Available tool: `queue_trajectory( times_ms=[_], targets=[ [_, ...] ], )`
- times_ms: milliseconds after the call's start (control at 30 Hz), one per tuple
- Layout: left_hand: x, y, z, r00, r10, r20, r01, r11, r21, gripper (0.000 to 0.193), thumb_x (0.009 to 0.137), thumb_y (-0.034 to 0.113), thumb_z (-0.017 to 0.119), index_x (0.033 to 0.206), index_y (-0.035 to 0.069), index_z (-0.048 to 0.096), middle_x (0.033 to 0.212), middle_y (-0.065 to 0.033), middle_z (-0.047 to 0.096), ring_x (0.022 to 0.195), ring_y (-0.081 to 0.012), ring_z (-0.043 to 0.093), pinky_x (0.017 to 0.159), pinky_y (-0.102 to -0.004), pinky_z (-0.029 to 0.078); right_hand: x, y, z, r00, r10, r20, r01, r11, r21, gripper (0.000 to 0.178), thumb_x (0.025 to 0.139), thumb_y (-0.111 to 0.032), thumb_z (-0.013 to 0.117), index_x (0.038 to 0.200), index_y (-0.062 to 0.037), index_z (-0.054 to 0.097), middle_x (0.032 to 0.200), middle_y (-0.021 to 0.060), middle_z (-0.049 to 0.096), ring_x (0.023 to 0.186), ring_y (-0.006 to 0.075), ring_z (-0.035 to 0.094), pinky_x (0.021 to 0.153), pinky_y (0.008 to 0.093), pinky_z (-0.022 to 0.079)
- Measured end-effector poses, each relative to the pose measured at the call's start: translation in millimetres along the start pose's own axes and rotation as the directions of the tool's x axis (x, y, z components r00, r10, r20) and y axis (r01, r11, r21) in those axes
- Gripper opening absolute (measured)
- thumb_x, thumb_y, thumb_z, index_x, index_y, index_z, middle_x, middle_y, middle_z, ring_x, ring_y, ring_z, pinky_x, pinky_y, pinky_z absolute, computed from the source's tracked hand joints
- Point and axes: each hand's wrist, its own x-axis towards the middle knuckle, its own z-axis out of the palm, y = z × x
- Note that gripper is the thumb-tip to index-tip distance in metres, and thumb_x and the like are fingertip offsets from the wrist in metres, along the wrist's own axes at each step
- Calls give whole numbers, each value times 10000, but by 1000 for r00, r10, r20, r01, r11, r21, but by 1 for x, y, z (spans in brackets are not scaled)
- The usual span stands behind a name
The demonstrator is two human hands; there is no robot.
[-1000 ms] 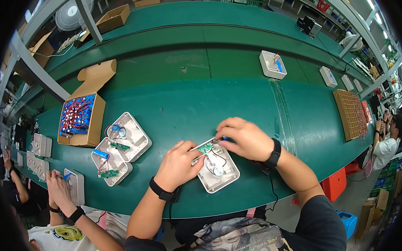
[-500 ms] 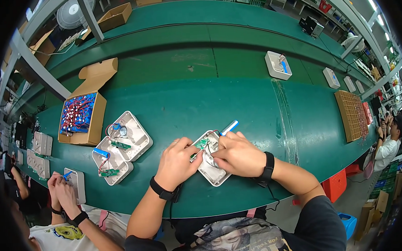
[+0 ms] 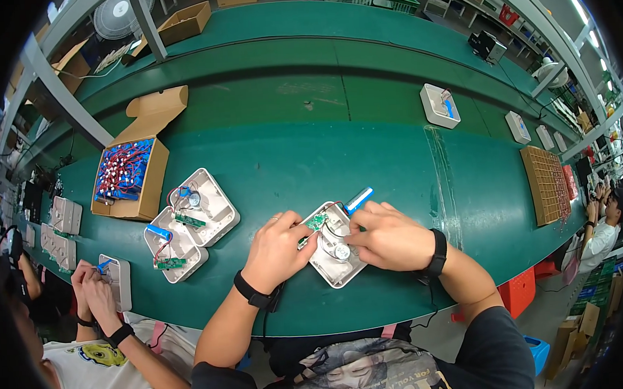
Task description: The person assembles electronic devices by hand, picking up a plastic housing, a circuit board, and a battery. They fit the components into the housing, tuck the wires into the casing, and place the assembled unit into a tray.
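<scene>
A white plastic housing [image 3: 334, 276] lies open on the green bench in front of me. Inside it sit a green circuit board [image 3: 317, 223], thin wires and a round metallic disc [image 3: 342, 251]. My left hand [image 3: 277, 244] is at the housing's left side, thumb and forefinger closed on the lower edge of the board. At the right side, my right hand [image 3: 391, 240] has its fingers curled together by the wires; what lies between the fingertips is hidden. A blue cylindrical battery [image 3: 358, 201] rests at the housing's far rim, beyond my right hand.
Two similar housings [image 3: 219, 228] with boards and batteries lie to my left. Behind them stands a cardboard box [image 3: 152, 184] of blue batteries. A co-worker's hands [image 3: 95, 291] work on another housing [image 3: 124, 282]. Farther right are a housing [image 3: 431, 106] and a brown gridded tray [image 3: 539, 184].
My right hand has moved slightly right, away from the housing's middle, uncovering the round disc. My left hand stays at the board. The whole view has shifted a little.
</scene>
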Motion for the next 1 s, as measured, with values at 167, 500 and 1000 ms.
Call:
queue_trajectory(
  times_ms=[167,500,1000],
  targets=[
    [0,1,-1,1000,1,-1,-1,1000,8,138,847,149,811,837,17,773,898,-111,678,825,-304,675,711,-417,562,6,0,11,999,-5,-39,4,999,-37,305,836,-124,711,1131,-105,787,1026,21,701,1027,251,594,913,398,456],
    [-1,0,-2,1000,-18,8,18,1000,21,136,863,173,792,826,44,777,920,-84,674,844,-285,679,715,-420,574,10,-10,27,996,3,-86,-10,997,-73,304,838,-122,697,1125,-78,785,1025,39,705,1006,242,585,912,399,425],
    [0,-3,-1,1000,-11,5,11,999,31,138,869,183,784,830,51,783,937,-80,676,870,-285,687,731,-420,586,14,-15,15,999,33,-30,-28,989,142,357,874,-79,667,1229,-61,703,1041,106,729,1058,321,638,928,448,468]
  ],
)
